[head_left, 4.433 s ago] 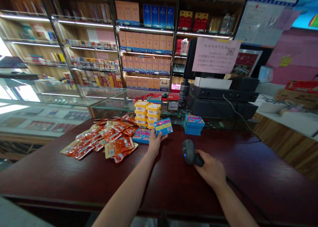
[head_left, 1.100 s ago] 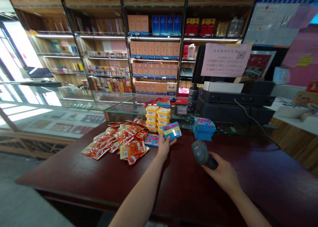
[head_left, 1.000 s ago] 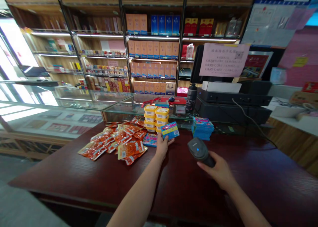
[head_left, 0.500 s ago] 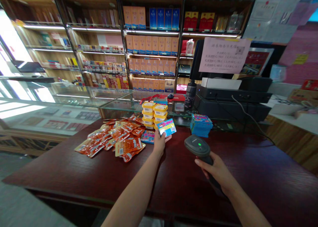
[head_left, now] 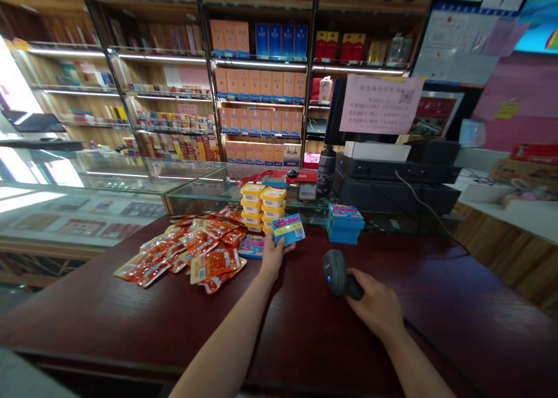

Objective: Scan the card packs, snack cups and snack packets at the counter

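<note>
My left hand [head_left: 273,255] is closed on a flat blue-and-pink packet [head_left: 288,229], its barcode showing at the right. In my right hand [head_left: 377,302] is a dark barcode scanner [head_left: 336,272] with a small blue light; its head is turned to the left. Behind the held packet stand stacked yellow-lidded tubs [head_left: 251,205]. Another blue packet [head_left: 251,246] lies flat on the table, just left of my left hand. Orange-red snack pouches [head_left: 215,264] are heaped further left. A stack of blue packets [head_left: 344,226] stands beyond the scanner.
The dark wooden table [head_left: 174,328] meets a glass display counter [head_left: 196,197] at the back. A monitor with a pink paper notice [head_left: 379,104] stands at the right above a black cash drawer [head_left: 392,194]. The scanner's cable [head_left: 436,345] trails along the right.
My right hand has turned the scanner so its head points left, and its light went from green to blue. My left hand still holds the packet. The view has shifted slightly.
</note>
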A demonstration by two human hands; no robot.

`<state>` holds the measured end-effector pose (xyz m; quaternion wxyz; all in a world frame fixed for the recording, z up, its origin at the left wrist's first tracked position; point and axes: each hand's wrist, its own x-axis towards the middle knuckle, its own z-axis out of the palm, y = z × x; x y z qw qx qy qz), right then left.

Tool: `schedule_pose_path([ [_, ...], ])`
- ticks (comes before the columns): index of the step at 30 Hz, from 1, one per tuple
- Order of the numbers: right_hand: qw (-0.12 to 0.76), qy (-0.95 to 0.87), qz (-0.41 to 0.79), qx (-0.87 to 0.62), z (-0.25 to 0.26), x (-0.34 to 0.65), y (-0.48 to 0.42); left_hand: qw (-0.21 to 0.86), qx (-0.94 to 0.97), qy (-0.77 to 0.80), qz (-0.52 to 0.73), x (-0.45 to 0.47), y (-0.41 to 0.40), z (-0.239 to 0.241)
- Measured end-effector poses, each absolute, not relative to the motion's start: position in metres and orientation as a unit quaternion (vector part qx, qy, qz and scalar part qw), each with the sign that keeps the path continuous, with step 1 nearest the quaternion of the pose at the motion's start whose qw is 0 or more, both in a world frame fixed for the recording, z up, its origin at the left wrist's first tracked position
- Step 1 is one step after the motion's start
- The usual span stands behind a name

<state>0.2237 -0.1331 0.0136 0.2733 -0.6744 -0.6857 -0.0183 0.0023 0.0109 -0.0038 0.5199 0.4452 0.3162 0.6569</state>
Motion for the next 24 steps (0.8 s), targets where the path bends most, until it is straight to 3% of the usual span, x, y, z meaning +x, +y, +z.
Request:
schedule_pose_path([
  [6,0.279,-0.669,-0.04,-0.688,0.014,0.227,-0.131,0.415,0.517,0.387,0.641,0.006,0.007,0.01],
  [13,0.267,-0.67,0.005,-0.693,0.018,0.227,-0.128,0.128,0.635,0.462,0.606,0.033,0.023,0.066],
  [20,0.278,-0.666,0.006,-0.692,0.015,0.227,-0.125,-0.154,0.846,0.344,0.377,0.087,0.045,0.121],
  [24,0.283,-0.67,0.008,-0.686,0.016,0.228,-0.125,-0.206,0.892,0.319,0.246,0.124,0.046,0.127],
])
